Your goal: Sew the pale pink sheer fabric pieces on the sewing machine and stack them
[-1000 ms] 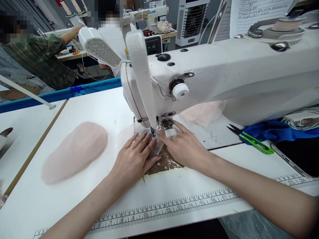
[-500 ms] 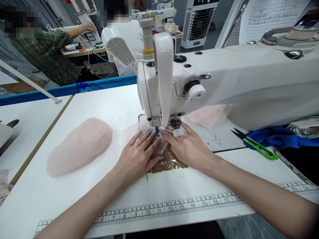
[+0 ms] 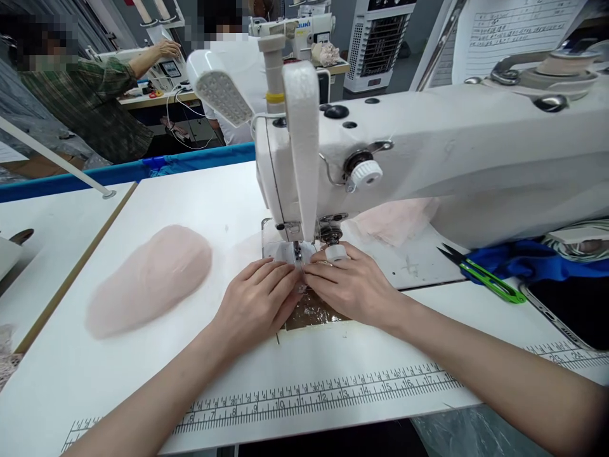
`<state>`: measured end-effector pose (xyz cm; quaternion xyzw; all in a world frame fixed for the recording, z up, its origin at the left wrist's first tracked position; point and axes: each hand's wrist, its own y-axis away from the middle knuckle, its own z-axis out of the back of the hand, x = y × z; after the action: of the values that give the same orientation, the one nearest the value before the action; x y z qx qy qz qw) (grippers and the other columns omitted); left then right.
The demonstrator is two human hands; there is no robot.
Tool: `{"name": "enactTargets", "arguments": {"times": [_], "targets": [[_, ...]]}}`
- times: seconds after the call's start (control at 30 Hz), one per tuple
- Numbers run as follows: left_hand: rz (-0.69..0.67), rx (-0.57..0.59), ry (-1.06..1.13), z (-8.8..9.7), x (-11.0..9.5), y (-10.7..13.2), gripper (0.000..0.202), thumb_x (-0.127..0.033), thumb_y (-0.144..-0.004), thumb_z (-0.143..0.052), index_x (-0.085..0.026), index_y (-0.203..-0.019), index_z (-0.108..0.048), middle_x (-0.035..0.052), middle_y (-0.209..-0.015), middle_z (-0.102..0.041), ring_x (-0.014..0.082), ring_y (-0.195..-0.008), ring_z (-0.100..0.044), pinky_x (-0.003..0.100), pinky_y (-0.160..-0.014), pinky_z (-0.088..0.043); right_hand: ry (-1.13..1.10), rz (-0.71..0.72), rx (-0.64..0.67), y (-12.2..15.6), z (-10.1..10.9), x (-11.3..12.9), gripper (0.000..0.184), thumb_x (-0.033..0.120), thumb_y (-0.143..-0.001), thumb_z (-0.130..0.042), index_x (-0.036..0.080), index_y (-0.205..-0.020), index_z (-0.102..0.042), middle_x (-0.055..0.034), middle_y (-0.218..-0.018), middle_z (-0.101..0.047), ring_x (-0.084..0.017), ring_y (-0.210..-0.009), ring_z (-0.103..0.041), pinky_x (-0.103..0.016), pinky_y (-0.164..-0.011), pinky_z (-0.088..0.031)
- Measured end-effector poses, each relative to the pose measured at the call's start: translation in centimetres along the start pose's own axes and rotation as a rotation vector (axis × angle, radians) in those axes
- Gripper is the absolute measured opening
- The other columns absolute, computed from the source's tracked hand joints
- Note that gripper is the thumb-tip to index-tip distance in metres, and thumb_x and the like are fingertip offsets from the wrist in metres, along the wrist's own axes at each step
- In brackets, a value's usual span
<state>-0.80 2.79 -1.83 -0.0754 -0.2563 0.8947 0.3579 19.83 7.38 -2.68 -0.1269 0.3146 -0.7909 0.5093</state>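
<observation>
A white sewing machine [image 3: 295,146] stands over the table, its needle and presser foot [image 3: 297,250] between my two hands. Under the foot is a small piece of sheer, pale fabric [image 3: 285,251], mostly covered by my fingers. My left hand [image 3: 259,295] is closed at the fabric's left side, fingers bent together and thumb tucked under. From the right, my right hand [image 3: 354,285] pinches the fabric's near edge close to the foot, its fingertips almost meeting the left ones. Shiny brown tape [image 3: 316,311] covers the table just below them.
Sheer pink fabric pieces [image 3: 152,279] lie at left; more pink fabric [image 3: 397,219] lies behind the needle. Green-handled thread snips [image 3: 495,282], a blue cloth [image 3: 514,261] and a phone [image 3: 571,311] sit at right. A printed ruler [image 3: 285,403] runs along the front edge. Two people work beyond.
My left fingers have drawn back from flat and spread to bent together. My right fingers have come down and closed nearer the presser foot. The view has shifted slightly.
</observation>
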Motion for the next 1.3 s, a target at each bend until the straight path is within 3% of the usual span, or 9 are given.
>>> {"name": "enactTargets", "arguments": {"times": [0.13,0.3,1.03,1.3], "targets": [[-0.007,0.034,-0.024,-0.18,-0.40,0.25,0.030,-0.021,-0.090,-0.055,-0.010,-0.117,-0.063,0.0101,-0.116,-0.069,0.0229,-0.109,-0.065,0.040,-0.096,-0.054,0.009,0.009,-0.010,0.24,0.23,0.10,0.019,0.007,-0.089,-0.055,0.018,-0.084,-0.069,0.0016,-0.087,-0.075,-0.013,-0.085,-0.065,-0.032,-0.089,-0.045],[-0.037,0.046,-0.077,-0.16,-0.85,0.34,0.029,-0.017,-0.089,-0.055,-0.007,-0.114,-0.065,0.0119,-0.113,-0.070,0.0251,-0.107,-0.066,0.041,-0.095,-0.056,-0.004,0.001,0.008,0.40,0.34,0.23,0.019,0.009,-0.090,-0.054,0.017,-0.087,-0.070,0.0005,-0.086,-0.075,-0.013,-0.087,-0.066,-0.032,-0.088,-0.046],[-0.032,0.073,-0.077,-0.29,-0.42,0.23,0.029,-0.018,-0.091,-0.052,-0.008,-0.115,-0.065,0.0114,-0.115,-0.069,0.0250,-0.110,-0.064,0.042,-0.098,-0.053,-0.037,-0.034,0.003,0.35,0.12,0.22,0.023,0.005,-0.090,-0.050,0.016,-0.090,-0.070,-0.0006,-0.089,-0.075,-0.014,-0.086,-0.068,-0.035,-0.098,-0.044],[-0.003,0.099,-0.048,-0.43,-0.06,0.09,0.032,-0.021,-0.092,-0.050,-0.010,-0.120,-0.063,0.0116,-0.118,-0.068,0.0255,-0.114,-0.062,0.044,-0.100,-0.052,-0.004,-0.035,-0.007,0.14,-0.11,0.00,0.021,0.006,-0.089,-0.052,0.016,-0.090,-0.071,-0.0010,-0.086,-0.075,-0.015,-0.079,-0.067,-0.035,-0.094,-0.046]]}}
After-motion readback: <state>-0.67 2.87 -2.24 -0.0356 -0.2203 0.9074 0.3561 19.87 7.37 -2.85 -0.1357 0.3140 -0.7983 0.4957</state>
